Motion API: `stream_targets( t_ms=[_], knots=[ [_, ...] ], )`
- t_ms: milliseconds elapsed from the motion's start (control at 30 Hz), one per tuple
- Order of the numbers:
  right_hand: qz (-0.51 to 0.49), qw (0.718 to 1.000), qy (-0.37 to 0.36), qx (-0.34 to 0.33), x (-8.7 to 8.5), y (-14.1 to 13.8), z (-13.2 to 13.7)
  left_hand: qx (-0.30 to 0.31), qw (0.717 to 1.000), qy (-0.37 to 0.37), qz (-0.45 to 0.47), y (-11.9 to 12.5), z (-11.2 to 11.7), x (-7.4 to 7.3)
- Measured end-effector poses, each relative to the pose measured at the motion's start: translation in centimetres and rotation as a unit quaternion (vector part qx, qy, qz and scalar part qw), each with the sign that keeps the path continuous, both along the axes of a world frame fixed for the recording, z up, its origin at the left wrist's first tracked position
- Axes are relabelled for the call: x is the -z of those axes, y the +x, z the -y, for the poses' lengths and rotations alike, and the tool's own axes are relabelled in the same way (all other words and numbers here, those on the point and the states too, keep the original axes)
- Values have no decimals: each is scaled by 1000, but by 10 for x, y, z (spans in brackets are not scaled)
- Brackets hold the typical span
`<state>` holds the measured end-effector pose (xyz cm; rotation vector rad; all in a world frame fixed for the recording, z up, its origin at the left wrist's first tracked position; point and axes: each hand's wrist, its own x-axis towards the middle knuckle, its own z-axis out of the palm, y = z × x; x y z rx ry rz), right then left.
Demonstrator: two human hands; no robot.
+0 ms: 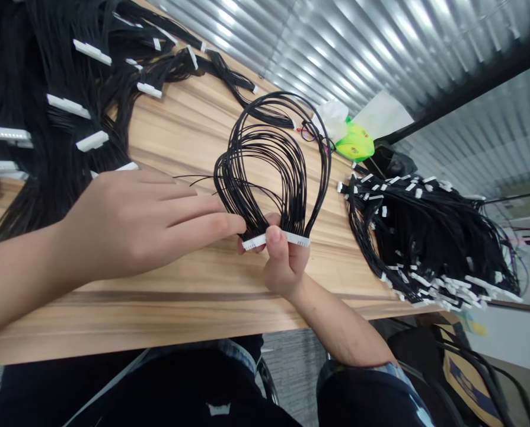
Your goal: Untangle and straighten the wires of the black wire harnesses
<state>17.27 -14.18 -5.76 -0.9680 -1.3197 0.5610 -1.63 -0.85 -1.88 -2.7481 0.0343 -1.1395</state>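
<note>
A looped bundle of thin black wires (274, 160) rises in an arch from a long white connector (297, 238) above a wooden table (180, 308). My right hand (283, 264) pinches that connector from below, thumb on its front face. My left hand (140, 222) reaches in from the left with its fingers stretched out; the fingertips touch the left end of the connector and the wires just above it.
A big heap of black wire harnesses with white connectors (60, 107) covers the table's far left. Another heap (429, 237) lies at the right edge. A green and white bag (354, 139) sits at the back by a corrugated metal wall. Chairs stand below the table.
</note>
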Motion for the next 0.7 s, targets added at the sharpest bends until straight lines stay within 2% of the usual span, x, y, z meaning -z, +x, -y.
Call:
stream_targets(
  t_ms=[167,367,467,567,633,700],
  knots=[
    [15,1000,-9,-4,-2,1,0,5,1000,1,3,1,-1,1],
    [44,998,-35,9,-3,4,1,0,1000,17,-4,4,0,-9],
    [52,997,-48,14,-1,4,0,-7,998,-11,-61,7,-1,-10],
    [68,995,-77,10,-2,4,-1,10,991,-40,-129,13,-4,-8],
    [77,992,-98,7,-4,4,-1,11,990,-26,-138,17,-7,-8],
    [82,991,-103,6,-7,4,-1,-8,994,9,-109,17,-10,-11]
  ],
)
